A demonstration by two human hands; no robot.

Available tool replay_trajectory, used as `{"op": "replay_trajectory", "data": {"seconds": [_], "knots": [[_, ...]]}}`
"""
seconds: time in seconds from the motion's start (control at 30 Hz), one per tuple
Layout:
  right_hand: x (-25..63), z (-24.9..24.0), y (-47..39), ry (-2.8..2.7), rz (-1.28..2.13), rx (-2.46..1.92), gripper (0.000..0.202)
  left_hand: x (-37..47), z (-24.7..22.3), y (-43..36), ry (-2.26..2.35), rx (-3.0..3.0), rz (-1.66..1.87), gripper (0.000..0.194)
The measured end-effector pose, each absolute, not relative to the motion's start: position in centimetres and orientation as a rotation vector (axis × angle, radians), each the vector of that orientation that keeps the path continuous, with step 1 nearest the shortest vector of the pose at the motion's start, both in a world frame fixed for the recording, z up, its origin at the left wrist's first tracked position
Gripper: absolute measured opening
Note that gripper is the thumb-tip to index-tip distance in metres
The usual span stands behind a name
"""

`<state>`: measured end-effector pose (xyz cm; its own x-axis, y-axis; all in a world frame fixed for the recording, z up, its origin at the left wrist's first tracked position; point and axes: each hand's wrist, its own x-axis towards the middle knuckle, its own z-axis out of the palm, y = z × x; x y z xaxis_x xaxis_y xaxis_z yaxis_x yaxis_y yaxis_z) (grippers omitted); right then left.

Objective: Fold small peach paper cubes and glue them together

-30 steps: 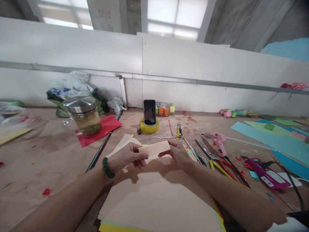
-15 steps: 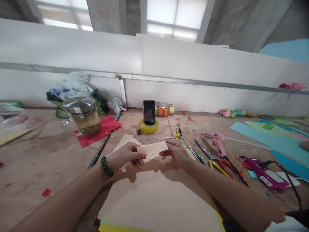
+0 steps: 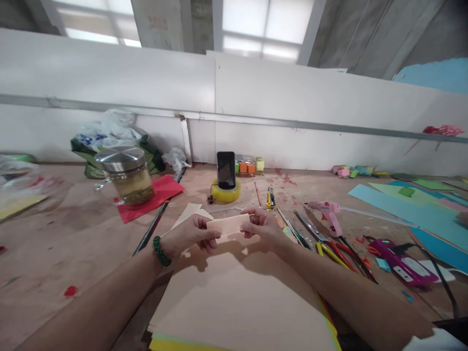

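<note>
A small pale peach strip of paper (image 3: 230, 225) is stretched between my hands, above a stack of peach paper sheets (image 3: 237, 297). My left hand (image 3: 195, 235), with a green bead bracelet (image 3: 161, 251) at the wrist, pinches its left end between thumb and fingers. At the right end, my right hand (image 3: 263, 228) grips the strip with the thumb in front and the fingers behind. Cut pale paper pieces (image 3: 190, 214) lie just beyond my left hand. Yellow and green edges show under the stack's front.
A phone (image 3: 225, 169) leans in a yellow tape roll (image 3: 226, 191) ahead. To the left stands a glass tea mug (image 3: 127, 180) on red paper (image 3: 168, 189). On the right lie scissors (image 3: 310, 225), a pink glue gun (image 3: 331, 217), a yellow cutter (image 3: 270, 197) and a purple power strip (image 3: 405, 263).
My right hand has shifted slightly left and closed its thumb over the strip's right end. My left hand has barely moved and keeps its pinch.
</note>
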<state>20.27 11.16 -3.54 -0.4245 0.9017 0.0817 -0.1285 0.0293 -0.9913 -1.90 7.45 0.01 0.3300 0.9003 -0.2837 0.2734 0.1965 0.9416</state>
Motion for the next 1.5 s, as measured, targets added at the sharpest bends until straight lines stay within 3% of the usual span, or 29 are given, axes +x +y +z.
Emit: {"op": "replay_trajectory", "data": {"seconds": [0.3, 0.93, 1.5], "knots": [[19.8, -3.2, 10.2, -1.536, 1.488, -0.838, 0.041, -2.1, 0.0, 7.2, 1.139, 1.325, 0.385, 0.037], [19.3, -3.4, 8.7, -1.663, 1.517, -0.988, 0.045, -0.8, -0.4, 6.2, 1.054, 1.206, 0.338, 0.027], [19.4, -4.2, 9.0, -1.727, 1.477, -0.849, 0.043, -0.8, -1.5, 6.3, 0.952, 1.109, 0.404, 0.043]]}}
